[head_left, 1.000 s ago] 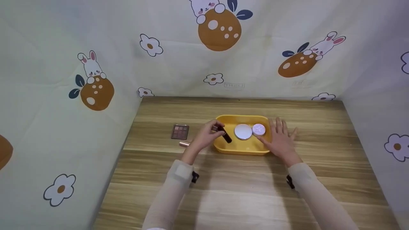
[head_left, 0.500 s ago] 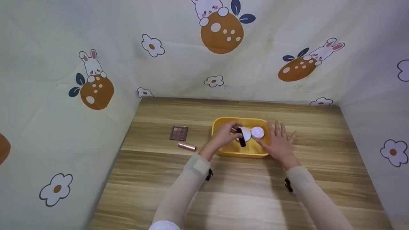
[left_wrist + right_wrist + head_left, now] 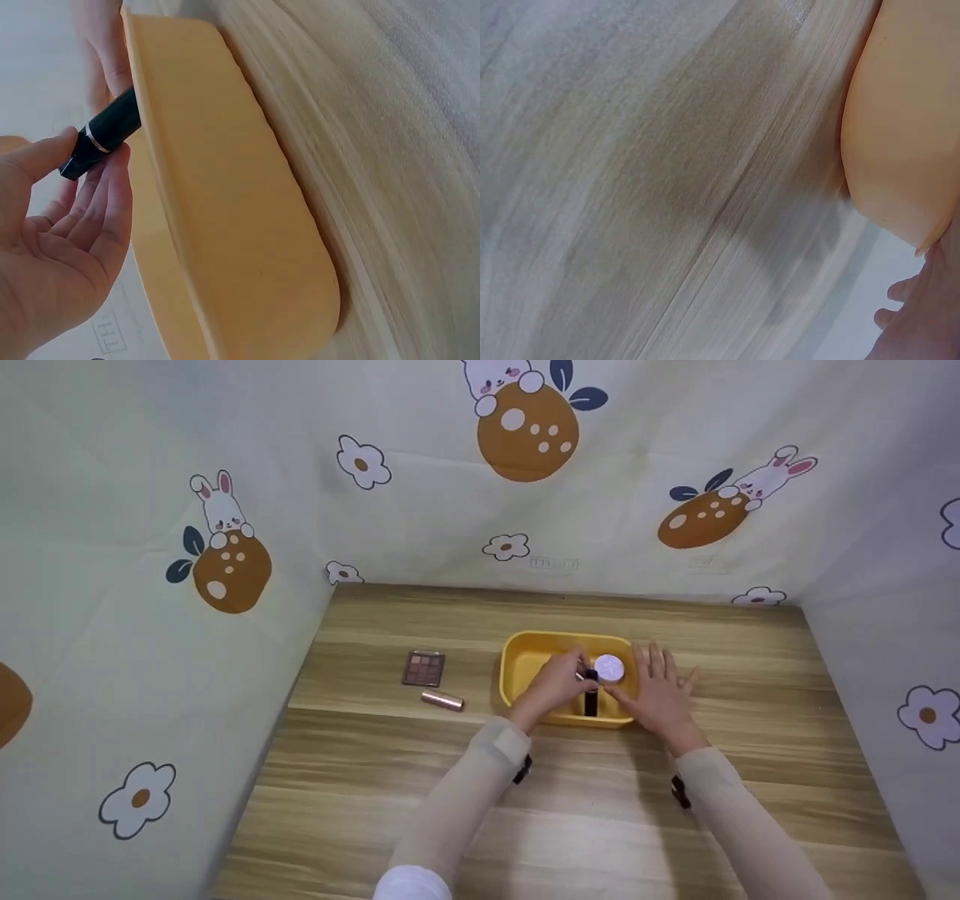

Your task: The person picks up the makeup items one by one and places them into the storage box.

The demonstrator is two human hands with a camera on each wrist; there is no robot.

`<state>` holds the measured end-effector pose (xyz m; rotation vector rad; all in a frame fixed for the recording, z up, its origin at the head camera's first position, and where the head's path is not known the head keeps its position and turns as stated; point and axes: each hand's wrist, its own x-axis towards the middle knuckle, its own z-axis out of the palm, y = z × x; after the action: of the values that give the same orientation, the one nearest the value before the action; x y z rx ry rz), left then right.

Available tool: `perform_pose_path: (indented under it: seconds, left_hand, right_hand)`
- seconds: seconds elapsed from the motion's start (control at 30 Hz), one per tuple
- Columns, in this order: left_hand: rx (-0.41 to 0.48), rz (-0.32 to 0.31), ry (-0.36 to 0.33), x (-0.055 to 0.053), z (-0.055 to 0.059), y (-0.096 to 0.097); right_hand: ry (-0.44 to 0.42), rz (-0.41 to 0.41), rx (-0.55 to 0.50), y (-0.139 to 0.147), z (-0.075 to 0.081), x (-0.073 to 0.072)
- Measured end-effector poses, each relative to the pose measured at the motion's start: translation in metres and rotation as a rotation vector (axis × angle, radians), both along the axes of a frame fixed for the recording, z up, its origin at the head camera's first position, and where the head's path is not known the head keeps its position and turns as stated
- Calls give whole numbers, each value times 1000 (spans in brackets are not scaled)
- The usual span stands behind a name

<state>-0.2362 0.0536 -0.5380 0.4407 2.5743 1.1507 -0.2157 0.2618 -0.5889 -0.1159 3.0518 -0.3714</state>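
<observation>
My left hand [image 3: 556, 684] is over the yellow tray [image 3: 516, 642], pinching a black lipstick tube [image 3: 591, 703] between thumb and fingers. A silver band circles the lipstick tube [image 3: 112, 124] in the left wrist view, where it is tilted at the tray's rim. Beside it in the tray lies a small round case with a pale lilac top [image 3: 608, 668]. My left hand hides the larger white round compact. At the tray's right end my right hand [image 3: 664, 699] rests on the rim with its fingers straight and spread.
Left of the tray, an eyeshadow palette [image 3: 424, 668] and a rose-gold tube [image 3: 442, 700] lie on the wood-grain table [image 3: 360, 780]. Patterned cloth [image 3: 420, 525] stands behind the table and along both sides.
My left hand has carried the black lipstick tube rightward from the tray's left end to near the lilac-topped case, now covering the white compact. My right hand has stayed at the right rim.
</observation>
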Motion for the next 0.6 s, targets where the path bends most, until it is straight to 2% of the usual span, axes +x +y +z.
perform_pose_path:
  seconds: [0.33, 0.6]
  left_hand:
    - [-80, 8, 16, 2, -1, 11]
    - [-154, 15, 12, 2, -7, 17]
  right_hand:
    - [-26, -11, -11, 0, 2, -1]
    - [-21, -10, -23, -1, 3, 0]
